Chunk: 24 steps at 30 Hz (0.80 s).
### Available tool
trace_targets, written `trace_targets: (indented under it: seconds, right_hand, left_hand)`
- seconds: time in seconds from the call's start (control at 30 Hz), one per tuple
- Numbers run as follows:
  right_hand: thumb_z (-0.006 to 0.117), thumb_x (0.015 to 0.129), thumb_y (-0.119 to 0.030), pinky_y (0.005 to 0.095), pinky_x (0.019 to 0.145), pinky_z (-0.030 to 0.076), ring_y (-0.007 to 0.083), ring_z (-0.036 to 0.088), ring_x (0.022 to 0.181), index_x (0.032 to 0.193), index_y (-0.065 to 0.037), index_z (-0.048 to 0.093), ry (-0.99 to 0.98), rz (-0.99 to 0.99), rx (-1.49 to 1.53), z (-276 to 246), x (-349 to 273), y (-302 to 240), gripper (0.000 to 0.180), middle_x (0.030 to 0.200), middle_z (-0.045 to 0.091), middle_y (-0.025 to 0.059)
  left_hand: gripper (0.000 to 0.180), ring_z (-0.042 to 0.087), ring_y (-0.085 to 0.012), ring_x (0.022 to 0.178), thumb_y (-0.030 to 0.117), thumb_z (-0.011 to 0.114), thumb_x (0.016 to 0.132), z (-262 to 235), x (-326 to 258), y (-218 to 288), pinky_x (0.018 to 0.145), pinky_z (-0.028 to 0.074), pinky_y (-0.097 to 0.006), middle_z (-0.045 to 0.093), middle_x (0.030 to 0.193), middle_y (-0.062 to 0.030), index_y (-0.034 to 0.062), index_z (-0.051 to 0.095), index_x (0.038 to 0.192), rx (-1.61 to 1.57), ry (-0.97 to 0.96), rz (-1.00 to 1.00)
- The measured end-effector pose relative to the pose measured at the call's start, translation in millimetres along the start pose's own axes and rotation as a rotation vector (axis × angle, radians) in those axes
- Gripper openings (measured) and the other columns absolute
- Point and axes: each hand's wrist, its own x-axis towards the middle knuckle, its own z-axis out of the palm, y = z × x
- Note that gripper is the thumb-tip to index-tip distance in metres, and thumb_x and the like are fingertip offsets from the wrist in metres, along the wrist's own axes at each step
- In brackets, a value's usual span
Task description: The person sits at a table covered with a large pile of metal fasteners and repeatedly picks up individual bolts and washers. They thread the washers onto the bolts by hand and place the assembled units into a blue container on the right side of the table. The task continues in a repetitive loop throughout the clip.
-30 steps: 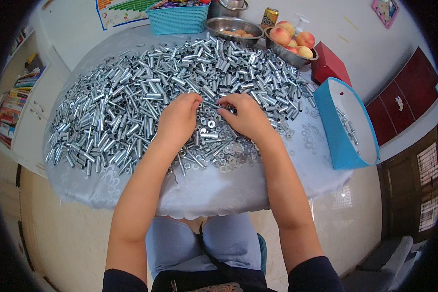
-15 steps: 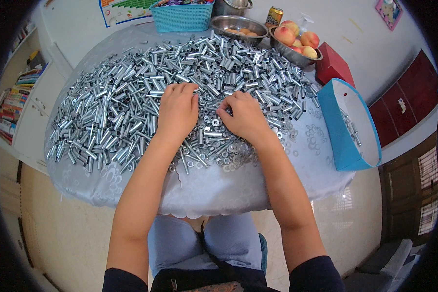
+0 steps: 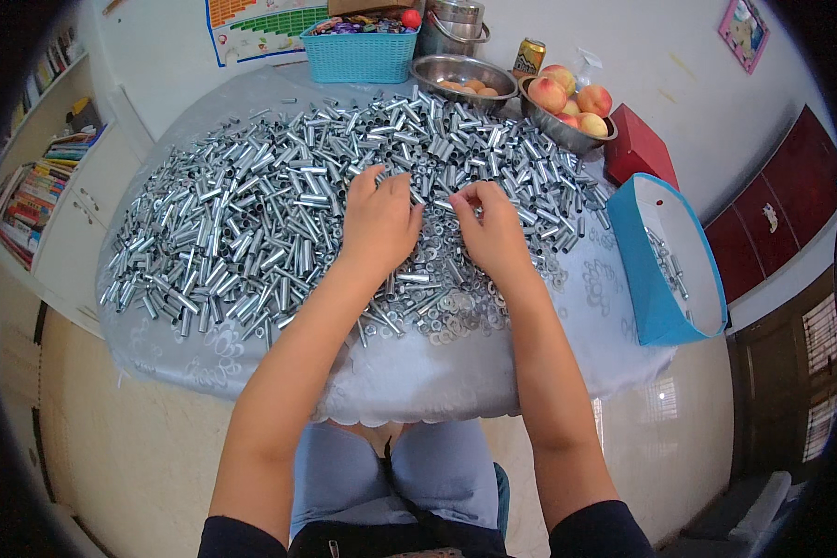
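Observation:
My left hand is over the middle of a broad pile of metal sleeves. Its fingers are bent, with thumb and fingertips close around a small silver piece that I cannot make out. Just to its right, my right hand has its fingers curled in toward the thumb. Whatever lies in that pinch is mostly hidden. The fingertips of both hands face each other, a small gap apart. Below and between them lie loose washers, a few nuts and thin bolts.
On the right stands a blue-rimmed fabric bin with several metal parts inside. Behind it is a red box. Along the back are a bowl of peaches, a bowl of eggs, a can and a turquoise basket.
Both hands have shifted to the right over the pile. The left hand's fingers have lifted and spread a little. The whole scene sits slightly lower in the picture.

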Motion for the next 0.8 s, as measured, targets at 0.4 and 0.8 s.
trace_targets:
  seconds: [0.4, 0.8]
  right_hand:
    - [0.058, 0.080, -0.016, 0.0328, 0.060, 0.045, 0.0255, 0.058, 0.068, 0.082, -0.001, 0.055, -0.004, 0.059, -0.006, -3, -1, 0, 0.016, 0.077, 0.057, 0.0131]
    - [0.054, 0.082, -0.009, 0.0297, 0.060, 0.044, 0.0229, 0.057, 0.066, 0.087, 0.002, 0.056, -0.108, 0.015, 0.111, -4, 0, 3, 0.012, 0.075, 0.058, 0.0143]
  left_hand:
    - [0.020, 0.051, -0.0262, 0.088, 0.013, 0.066, 0.068, 3, -3, 3, 0.077, 0.041, -0.037, 0.059, 0.088, -0.0072, 0.0063, 0.060, 0.086, -0.079, -0.036, 0.009]
    - [0.022, 0.052, -0.0273, 0.086, 0.009, 0.060, 0.076, -16, -12, -4, 0.077, 0.041, -0.035, 0.057, 0.089, -0.0101, 0.0045, 0.060, 0.097, -0.397, -0.038, -0.126]
